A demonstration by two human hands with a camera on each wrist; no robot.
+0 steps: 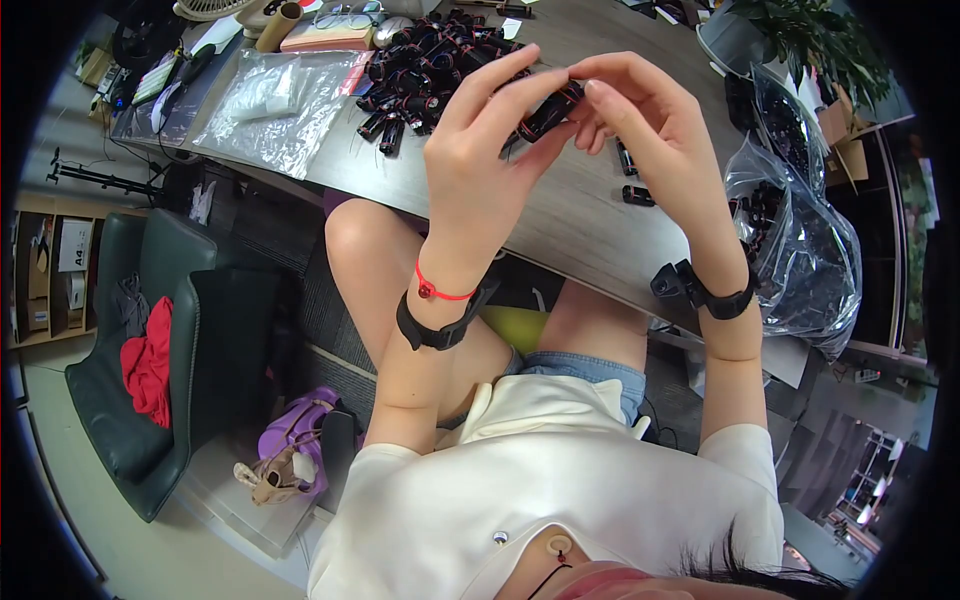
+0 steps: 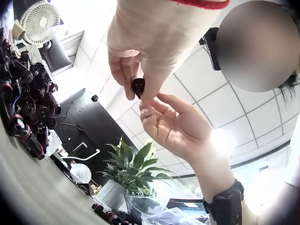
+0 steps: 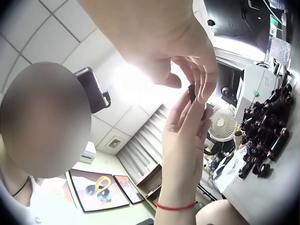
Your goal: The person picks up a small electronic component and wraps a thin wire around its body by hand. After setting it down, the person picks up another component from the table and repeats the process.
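Note:
Raised over the table, a small black cylinder with a reddish ring (image 1: 550, 112) sits between both hands. My left hand (image 1: 482, 150) pinches it between thumb and fingers. At its other end, my right hand (image 1: 650, 120) has thumb and fingers curled, the tips right at the cylinder's end. The left wrist view shows the dark round end of the cylinder (image 2: 138, 86) poking out beside the left thumb. From the right wrist, only a short dark part of the cylinder (image 3: 191, 93) shows among the fingers.
A heap of similar black cylinders (image 1: 430, 65) covers the table behind the left hand, beside a clear plastic bag (image 1: 265, 105). Two loose cylinders (image 1: 637, 195) lie under the right hand. A large clear bag (image 1: 800, 260) of black parts hangs at the right edge. A potted plant (image 1: 820, 45) stands far right.

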